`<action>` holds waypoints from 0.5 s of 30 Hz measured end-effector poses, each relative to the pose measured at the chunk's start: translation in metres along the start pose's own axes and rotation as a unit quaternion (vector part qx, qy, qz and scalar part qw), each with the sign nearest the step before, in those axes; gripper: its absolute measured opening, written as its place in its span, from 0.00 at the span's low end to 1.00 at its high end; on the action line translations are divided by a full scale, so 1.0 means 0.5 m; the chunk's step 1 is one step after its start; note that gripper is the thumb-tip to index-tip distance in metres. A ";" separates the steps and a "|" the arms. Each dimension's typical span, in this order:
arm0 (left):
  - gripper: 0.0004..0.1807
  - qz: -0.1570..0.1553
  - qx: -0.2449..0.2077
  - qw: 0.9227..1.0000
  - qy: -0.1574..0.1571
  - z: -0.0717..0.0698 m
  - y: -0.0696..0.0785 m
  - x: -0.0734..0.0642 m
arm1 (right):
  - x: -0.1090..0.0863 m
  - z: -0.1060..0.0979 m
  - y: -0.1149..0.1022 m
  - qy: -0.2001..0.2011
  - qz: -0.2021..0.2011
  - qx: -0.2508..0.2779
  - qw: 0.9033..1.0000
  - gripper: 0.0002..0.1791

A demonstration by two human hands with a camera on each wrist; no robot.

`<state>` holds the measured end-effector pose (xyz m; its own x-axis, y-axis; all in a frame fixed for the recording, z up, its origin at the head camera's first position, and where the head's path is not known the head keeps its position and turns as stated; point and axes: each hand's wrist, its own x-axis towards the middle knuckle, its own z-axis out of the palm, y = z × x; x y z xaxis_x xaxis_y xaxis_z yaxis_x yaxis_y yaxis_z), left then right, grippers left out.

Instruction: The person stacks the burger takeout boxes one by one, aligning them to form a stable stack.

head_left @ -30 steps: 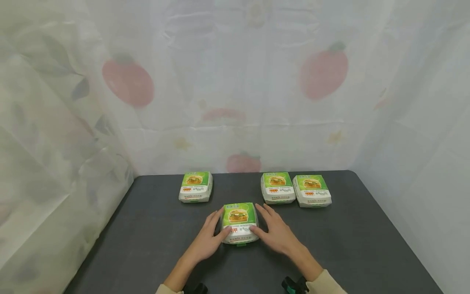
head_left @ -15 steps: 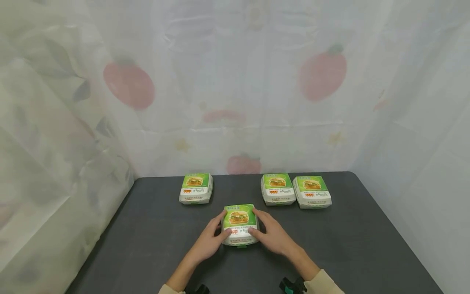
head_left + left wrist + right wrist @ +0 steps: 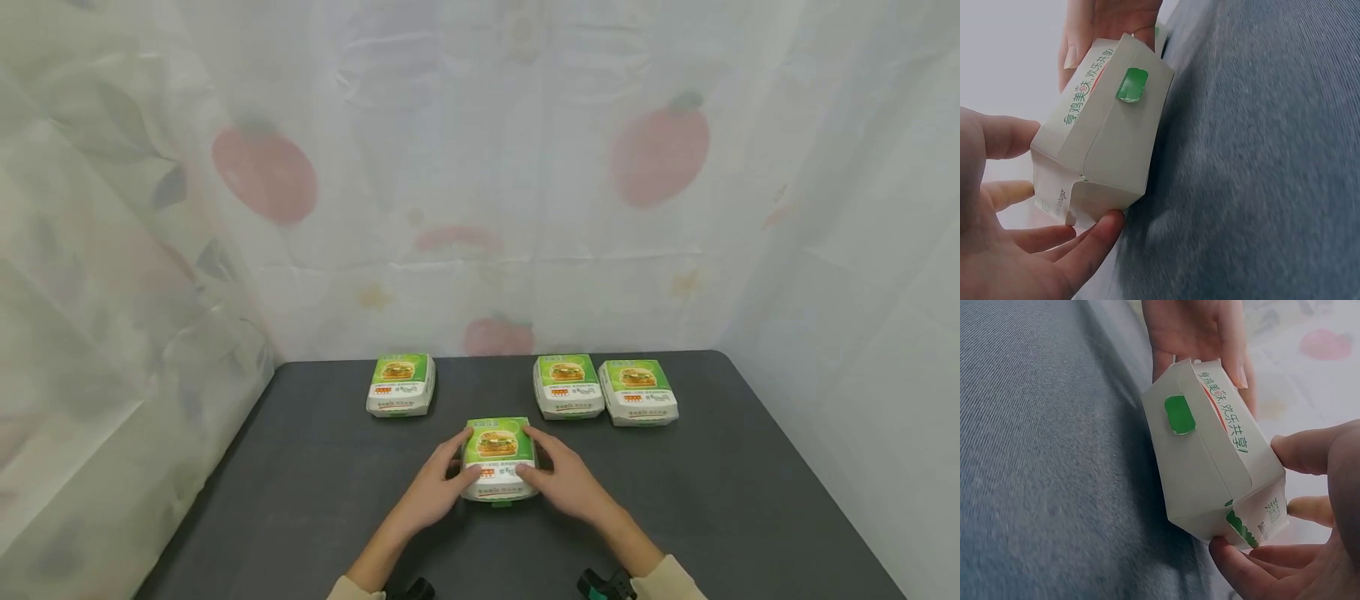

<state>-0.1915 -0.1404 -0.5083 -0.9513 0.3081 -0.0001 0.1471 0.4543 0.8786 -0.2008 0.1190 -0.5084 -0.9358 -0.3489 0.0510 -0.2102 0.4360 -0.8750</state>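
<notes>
A green and white cardboard burger box, printed with a burger, is between my two hands near the middle of the table. My left hand grips its left side, thumb at the lower front corner of the lid and fingers along the side. On the opposite side my right hand holds it the same way. In the left wrist view, fingertips reach under the box's lower edge. A green tab shows on the front face in the right wrist view, where the lid is closed.
Behind, a matching burger box stands at the back left. Two more, one burger box and another burger box, stand side by side at the back right. White printed curtains enclose the dark table.
The right fingers have come in against the box's side. Both hands and the box between them have since shifted slightly right. The other boxes stay in place.
</notes>
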 end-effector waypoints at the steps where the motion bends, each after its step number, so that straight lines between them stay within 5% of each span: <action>1: 0.37 0.003 0.001 1.000 -0.002 0.002 0.003 0.001 | -0.003 -0.004 0.000 -0.001 0.002 0.003 1.000 0.39; 15: 0.37 0.025 -0.009 0.999 -0.021 0.043 0.039 0.006 | -0.045 -0.047 0.007 0.015 0.015 0.041 0.999 0.39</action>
<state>-0.1856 -0.1128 -0.5014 -0.9308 0.3646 0.0250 0.1892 0.4221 0.8866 -0.1869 0.1477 -0.5012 -0.9499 -0.3103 0.0377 -0.1589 0.3756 -0.9131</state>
